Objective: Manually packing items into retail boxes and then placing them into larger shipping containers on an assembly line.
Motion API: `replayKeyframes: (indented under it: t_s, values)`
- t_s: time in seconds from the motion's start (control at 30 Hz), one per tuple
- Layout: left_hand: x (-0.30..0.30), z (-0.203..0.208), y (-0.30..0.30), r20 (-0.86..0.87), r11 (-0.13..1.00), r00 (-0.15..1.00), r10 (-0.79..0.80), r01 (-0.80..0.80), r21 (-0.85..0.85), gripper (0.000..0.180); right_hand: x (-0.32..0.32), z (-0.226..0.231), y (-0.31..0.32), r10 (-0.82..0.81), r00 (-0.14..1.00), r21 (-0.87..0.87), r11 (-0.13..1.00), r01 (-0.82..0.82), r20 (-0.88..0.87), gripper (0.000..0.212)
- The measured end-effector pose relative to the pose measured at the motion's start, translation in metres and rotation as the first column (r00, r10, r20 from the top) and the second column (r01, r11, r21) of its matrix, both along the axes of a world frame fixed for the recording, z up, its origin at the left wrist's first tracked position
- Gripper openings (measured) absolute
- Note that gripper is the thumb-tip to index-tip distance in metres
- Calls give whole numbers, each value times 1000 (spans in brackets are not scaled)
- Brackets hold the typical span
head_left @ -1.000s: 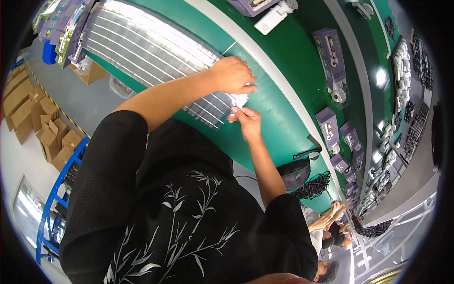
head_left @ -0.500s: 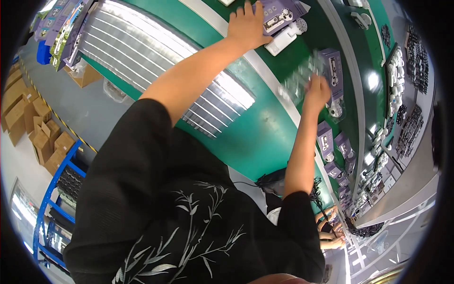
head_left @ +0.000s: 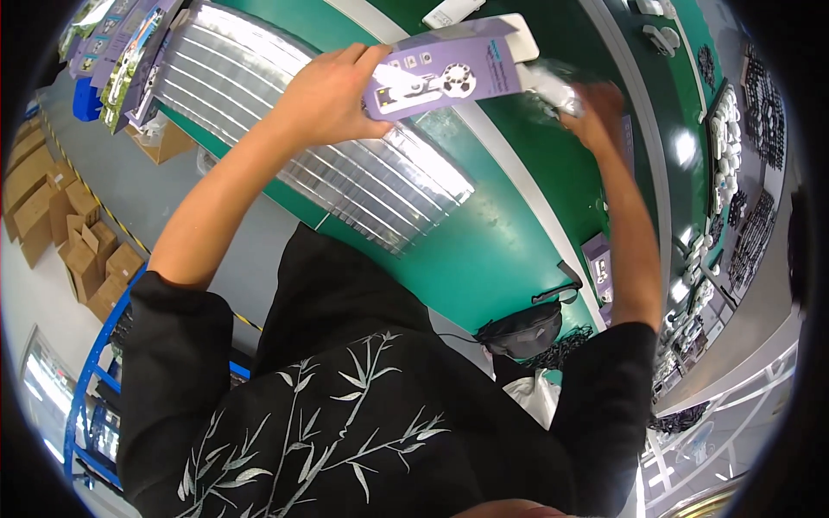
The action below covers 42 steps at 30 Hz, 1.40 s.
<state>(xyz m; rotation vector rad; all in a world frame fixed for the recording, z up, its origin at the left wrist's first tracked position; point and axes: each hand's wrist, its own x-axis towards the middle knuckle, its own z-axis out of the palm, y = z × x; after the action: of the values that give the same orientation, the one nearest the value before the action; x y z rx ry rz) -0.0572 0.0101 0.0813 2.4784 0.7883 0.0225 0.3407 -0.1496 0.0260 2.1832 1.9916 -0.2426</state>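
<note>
My left hand (head_left: 332,95) grips the left end of a purple printed carton (head_left: 479,73), holding it tilted above the green bench. A white flap (head_left: 521,39) stands out at the carton's right end. Close to that end, my right hand (head_left: 598,116) is closed on a white device (head_left: 557,92) in clear plastic; motion blurs it. Another white device (head_left: 453,10) lies on the bench beyond the carton. Behind my right wrist, part of a second purple carton (head_left: 628,138) shows.
Shiny ribbed plastic trays (head_left: 345,194) lie on the green bench before me. A black bag (head_left: 522,332) sits near its right end. More purple cartons (head_left: 598,259) line the belt. White devices (head_left: 724,147) crowd the far side. Cardboard boxes (head_left: 78,229) stand on the floor at left.
My left hand has lifted the purple carton and brought it nearer and left. The white device beside it has left the bench; my right hand, farther up, now holds one in clear plastic.
</note>
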Motion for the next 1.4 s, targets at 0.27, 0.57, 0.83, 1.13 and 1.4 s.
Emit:
replayKeyframes:
  t_s: [0.27, 0.57, 0.83, 1.13, 1.4]
  values:
    - [102, -5, -8, 49, 836, 857, -513, 511, -201, 90, -35, 59, -97, 31, 984, 93, 996, -14, -175, 47]
    - [162, -106, 50, 452, 914, 837, -309, 131, 383, 100, 11, 0, -277, -688, 636, 28, 671, 741, -351, 33]
    - [218, -121, 103, -30, 925, 939, 342, -331, 189, 109, -262, -11, -195, -602, -355, -698, 643, 315, -715, 23]
    - [56, -45, -5, 223, 993, 968, 112, -102, -58, 109, -298, -41, -171, -559, -379, -673, 563, 479, -737, 24]
    - [30, -82, -16, 404, 957, 910, 96, -196, 214, 112, -246, -21, -183, -197, -35, -77, 210, 975, -980, 51]
